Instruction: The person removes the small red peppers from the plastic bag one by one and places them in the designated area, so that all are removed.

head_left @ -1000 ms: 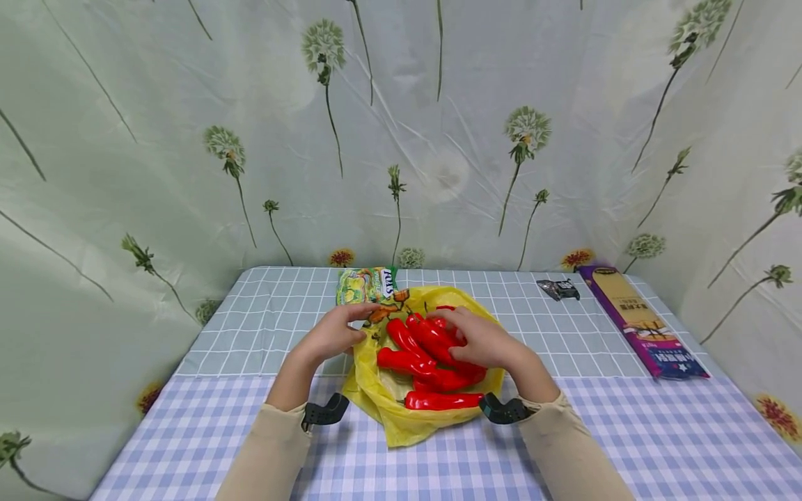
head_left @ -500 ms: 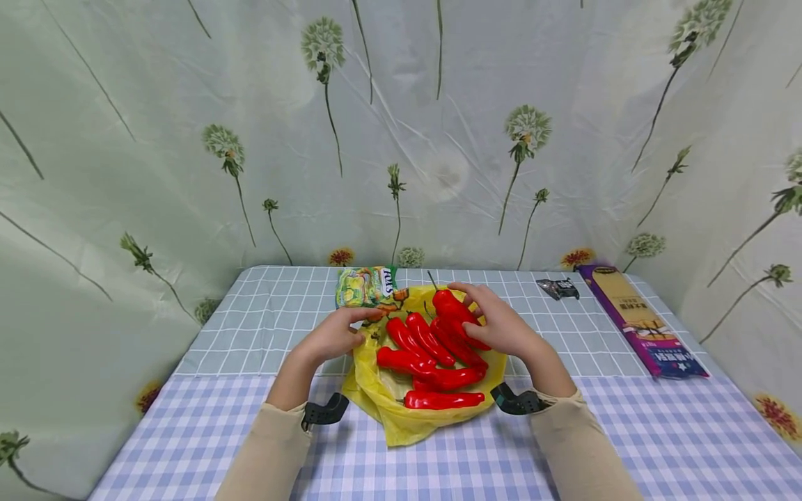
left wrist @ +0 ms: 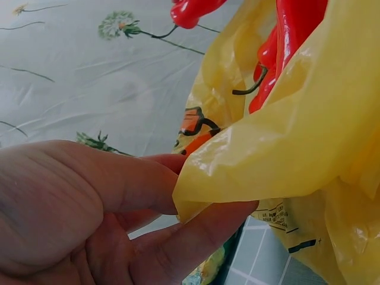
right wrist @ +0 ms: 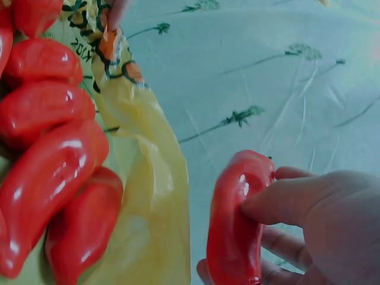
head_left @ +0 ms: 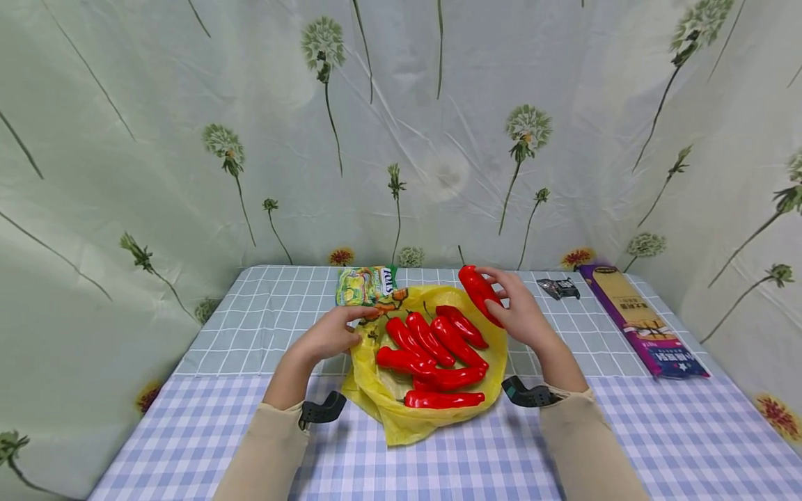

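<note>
Item: glossy red plastic chilli pepper, held in the right hand, fingers and thumb curled round it, lifted clear of the pile at centre right of the head view, above the far right rim of the bag. The right wrist view showed the same pepper gripped between thumb and fingers.

Item: crumpled yellow plastic bag, lying open on the desk at lower centre. The left hand pinched its left edge; the left wrist view showed the thumb and a finger closed on a fold of the yellow film.

Item: remaining red peppers, about six, lying heaped inside the bag, touching one another.

Item: green and yellow snack packet, flat on the desk just beyond the bag's far left edge.

Item: long purple box, lying at the right of the frame, well apart from the bag.

Item: small dark wrapper, just left of the box's far end.

Item: desk covering, grey grid cloth at the far half, blue and white gingham at the near half.

Item: pale green dandelion-print backdrop, behind and to both sides.
</note>
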